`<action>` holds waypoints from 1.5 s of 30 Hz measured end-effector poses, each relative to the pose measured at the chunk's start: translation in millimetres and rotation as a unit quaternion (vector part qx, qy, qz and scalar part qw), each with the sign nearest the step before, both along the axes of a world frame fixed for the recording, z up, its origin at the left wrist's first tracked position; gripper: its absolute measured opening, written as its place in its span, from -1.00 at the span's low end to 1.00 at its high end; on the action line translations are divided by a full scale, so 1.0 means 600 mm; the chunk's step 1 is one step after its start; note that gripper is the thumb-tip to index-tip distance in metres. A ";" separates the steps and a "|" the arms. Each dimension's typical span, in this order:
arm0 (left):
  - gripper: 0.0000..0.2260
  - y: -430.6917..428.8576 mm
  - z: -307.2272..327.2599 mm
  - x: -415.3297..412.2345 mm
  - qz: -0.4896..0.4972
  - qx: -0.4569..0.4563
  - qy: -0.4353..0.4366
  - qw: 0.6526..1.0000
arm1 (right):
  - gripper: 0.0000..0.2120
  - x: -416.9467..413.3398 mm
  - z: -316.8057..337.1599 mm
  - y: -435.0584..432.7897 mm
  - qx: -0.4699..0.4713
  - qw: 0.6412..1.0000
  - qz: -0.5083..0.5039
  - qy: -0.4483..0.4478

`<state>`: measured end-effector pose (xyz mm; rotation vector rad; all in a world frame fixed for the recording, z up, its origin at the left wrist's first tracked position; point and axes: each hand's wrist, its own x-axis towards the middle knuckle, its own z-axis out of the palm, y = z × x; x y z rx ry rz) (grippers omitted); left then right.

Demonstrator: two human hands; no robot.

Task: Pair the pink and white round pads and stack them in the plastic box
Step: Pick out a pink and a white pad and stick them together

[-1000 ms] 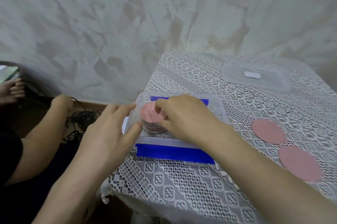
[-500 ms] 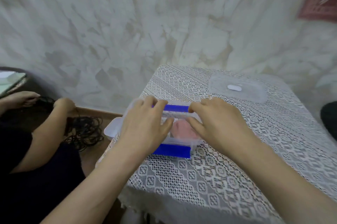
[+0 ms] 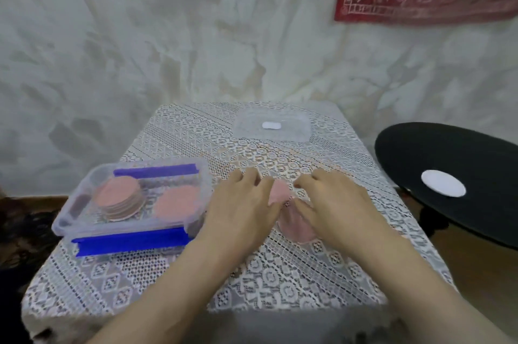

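Both hands meet at the middle of the worktop (image 3: 280, 273). The left hand (image 3: 246, 205), fingers loosely bent, touches the edge of a pink pad (image 3: 279, 191); I cannot tell if it grips. The right hand (image 3: 337, 205) lies fairly flat, fingers resting on a second pink pad (image 3: 295, 228) just below. Left of them stands the plastic box (image 3: 129, 227), holding a stack of pads (image 3: 120, 198) and a single pad (image 3: 178, 202). A white pad (image 3: 443, 183) sits apart on the black stool (image 3: 448, 153)

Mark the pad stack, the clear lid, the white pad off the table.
pad stack (image 3: 119, 191): head view, top pink pad.
clear lid (image 3: 294, 128): head view, bare plastic beside label.
white pad (image 3: 443, 183): head view, centre.
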<state>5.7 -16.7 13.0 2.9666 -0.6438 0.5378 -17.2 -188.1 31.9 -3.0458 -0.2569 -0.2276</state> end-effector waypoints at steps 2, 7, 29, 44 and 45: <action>-0.59 -0.019 -0.027 -0.011 -0.022 -0.002 0.039 0.999 | -0.60 -0.004 -0.023 -0.018 0.027 0.999 -0.007 0.039; -0.66 -0.025 -0.061 -0.020 -0.042 -0.038 0.045 0.997 | -0.63 -0.001 -0.050 -0.040 0.108 0.989 0.003 0.105; -0.87 0.040 -0.036 -0.037 -0.006 -0.251 0.212 0.945 | -0.54 0.109 -0.055 0.015 0.161 0.981 -0.004 0.108; -0.83 0.043 -0.030 -0.067 -0.030 -0.444 0.250 0.860 | -0.92 0.018 -0.040 -0.007 0.445 0.862 0.078 0.228; -0.84 0.046 -0.028 -0.072 -0.037 -0.449 0.253 0.857 | -0.95 0.012 -0.042 -0.002 0.448 0.863 0.086 0.219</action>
